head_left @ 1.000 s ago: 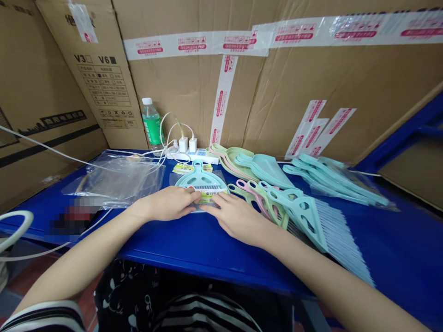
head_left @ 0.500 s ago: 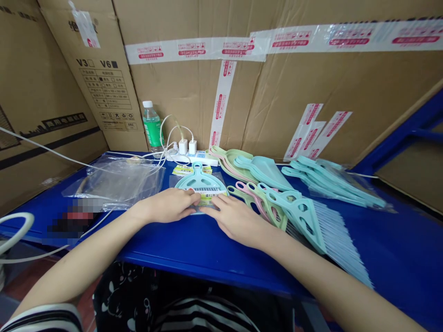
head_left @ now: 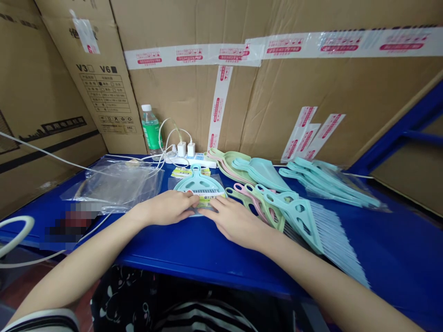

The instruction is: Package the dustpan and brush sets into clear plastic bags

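Blue tabletop (head_left: pixel 166 253), big brown cardboard panel (head_left: pixel 180 101) right behind it.
Left hand (head_left: pixel 171 207) and right hand (head_left: pixel 235 219) both have bent fingers at the near end of an aqua plastic dustpan-and-brush set (head_left: pixel 197 183) in clear film, flat on the table between them; can't tell if they're actually pinching it. Just to the right, fanned green, pink and aqua plastic brushes (head_left: pixel 294 210); off left, clear plastic bags (head_left: pixel 114 182).
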The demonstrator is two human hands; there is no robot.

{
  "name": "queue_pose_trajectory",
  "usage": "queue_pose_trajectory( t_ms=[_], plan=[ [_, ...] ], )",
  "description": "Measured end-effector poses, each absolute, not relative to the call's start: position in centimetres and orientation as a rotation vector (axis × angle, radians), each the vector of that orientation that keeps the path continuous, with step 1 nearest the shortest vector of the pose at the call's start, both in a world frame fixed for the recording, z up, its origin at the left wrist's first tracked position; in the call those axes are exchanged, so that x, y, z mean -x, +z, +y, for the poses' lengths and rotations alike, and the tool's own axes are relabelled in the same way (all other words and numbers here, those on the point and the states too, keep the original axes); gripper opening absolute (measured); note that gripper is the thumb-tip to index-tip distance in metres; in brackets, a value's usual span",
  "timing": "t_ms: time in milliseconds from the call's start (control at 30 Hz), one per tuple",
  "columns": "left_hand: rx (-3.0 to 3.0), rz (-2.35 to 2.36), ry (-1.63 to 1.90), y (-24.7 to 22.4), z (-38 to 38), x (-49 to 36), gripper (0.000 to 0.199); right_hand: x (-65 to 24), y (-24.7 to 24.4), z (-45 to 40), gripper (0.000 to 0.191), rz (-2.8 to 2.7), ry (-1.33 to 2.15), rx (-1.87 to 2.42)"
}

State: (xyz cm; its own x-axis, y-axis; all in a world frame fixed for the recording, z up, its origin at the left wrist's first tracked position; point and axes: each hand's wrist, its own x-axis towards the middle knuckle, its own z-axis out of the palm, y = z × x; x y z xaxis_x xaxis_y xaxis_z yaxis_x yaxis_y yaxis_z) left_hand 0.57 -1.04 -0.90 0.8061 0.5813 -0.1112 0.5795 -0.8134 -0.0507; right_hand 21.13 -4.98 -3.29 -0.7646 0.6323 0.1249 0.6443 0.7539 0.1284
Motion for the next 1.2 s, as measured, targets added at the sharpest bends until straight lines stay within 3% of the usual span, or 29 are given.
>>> queue_pose_trajectory(
  t_ms=[767,1000,1200],
  plan=[
    [3.122,-1.0,0.055,-1.2,-0.6,-0.7,0.005,-21.2,-3.5,-4.9,0.043,-2.851,-0.214,1.039],
    [3.261,-1.116,-0.008,-1.1,0.2,-0.6,0.011,-22.0,-2.8,-4.8,0.033,-2.819,-0.155,1.12],
    [3.048,-1.061,0.104,-1.0,0.0,-0.3,0.022,-22.4,-2.4,-4.7,0.028,-2.795,-0.096,1.172]
  ],
)
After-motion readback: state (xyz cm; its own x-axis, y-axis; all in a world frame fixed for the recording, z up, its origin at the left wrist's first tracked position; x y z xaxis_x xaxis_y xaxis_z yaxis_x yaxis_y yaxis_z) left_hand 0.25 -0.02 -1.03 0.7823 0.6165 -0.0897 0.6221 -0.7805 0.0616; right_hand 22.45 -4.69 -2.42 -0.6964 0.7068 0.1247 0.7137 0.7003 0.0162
